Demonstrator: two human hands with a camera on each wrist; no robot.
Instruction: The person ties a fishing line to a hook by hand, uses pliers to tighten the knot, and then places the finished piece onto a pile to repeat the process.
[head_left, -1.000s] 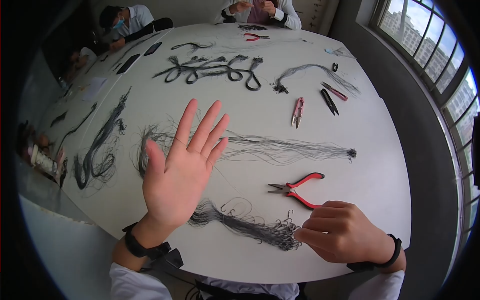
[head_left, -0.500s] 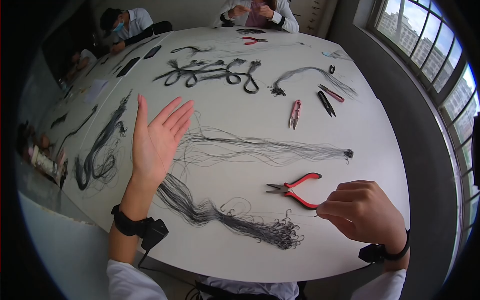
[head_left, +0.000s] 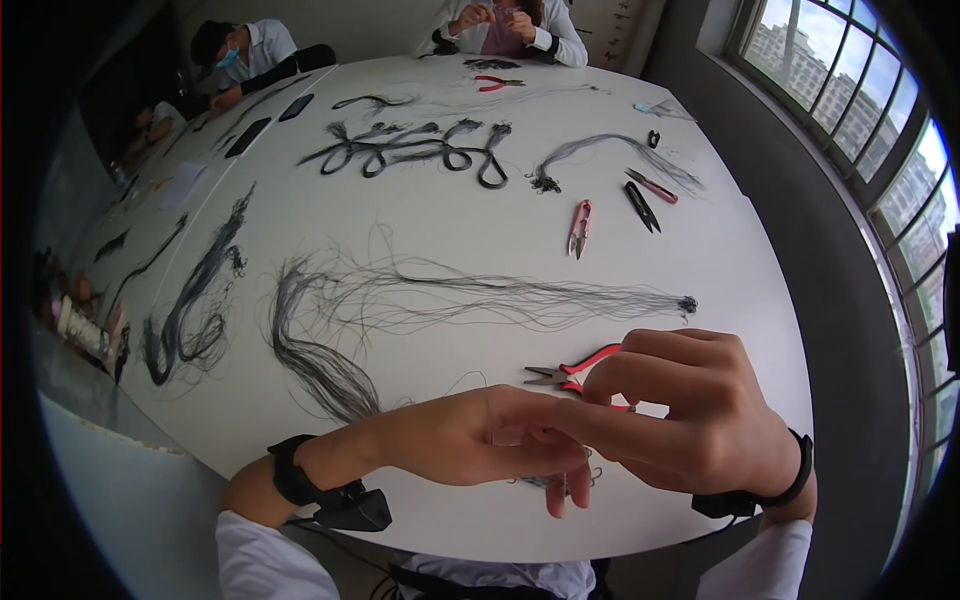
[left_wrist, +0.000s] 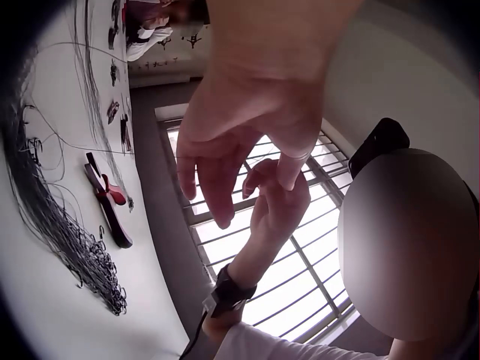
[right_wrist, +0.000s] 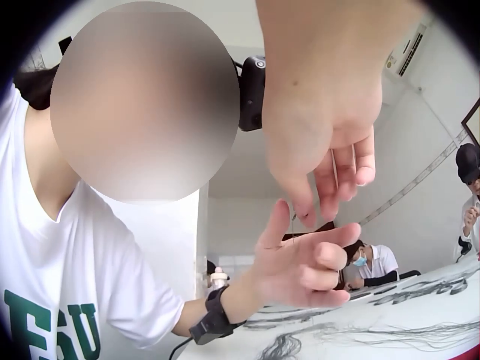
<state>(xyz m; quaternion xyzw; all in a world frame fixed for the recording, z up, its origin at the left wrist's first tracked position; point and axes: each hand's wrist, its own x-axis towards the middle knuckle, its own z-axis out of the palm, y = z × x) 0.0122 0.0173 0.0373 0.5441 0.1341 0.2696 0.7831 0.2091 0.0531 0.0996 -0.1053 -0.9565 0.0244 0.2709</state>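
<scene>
My right hand (head_left: 690, 410) pinches a small fish hook between thumb and fingertips; its thin line runs toward my left hand (head_left: 450, 440). The left fingers reach under the right hand, loosely bent, and the line crosses that hand. In the right wrist view the left thumb (right_wrist: 276, 225) stands up just below the pinching fingertips. Below the hands, a bundle of hooked fishing lines (left_wrist: 56, 217) lies on the table, its hook end mostly hidden in the head view. Red-handled pliers (head_left: 565, 379) lie beyond, partly covered by the right hand.
A long spread of hooked lines (head_left: 540, 290) crosses the table (head_left: 460, 220) ahead. Pink thread snips (head_left: 580, 230) and black snips (head_left: 642, 207) lie at the right. Looped line bundles (head_left: 400, 150) and another bundle (head_left: 200, 290) lie farther off. Other people sit across the table.
My right hand has lifted the hook from the bundle's hook end. The left hand, earlier raised with the palm showing, has swung right and down to the right hand.
</scene>
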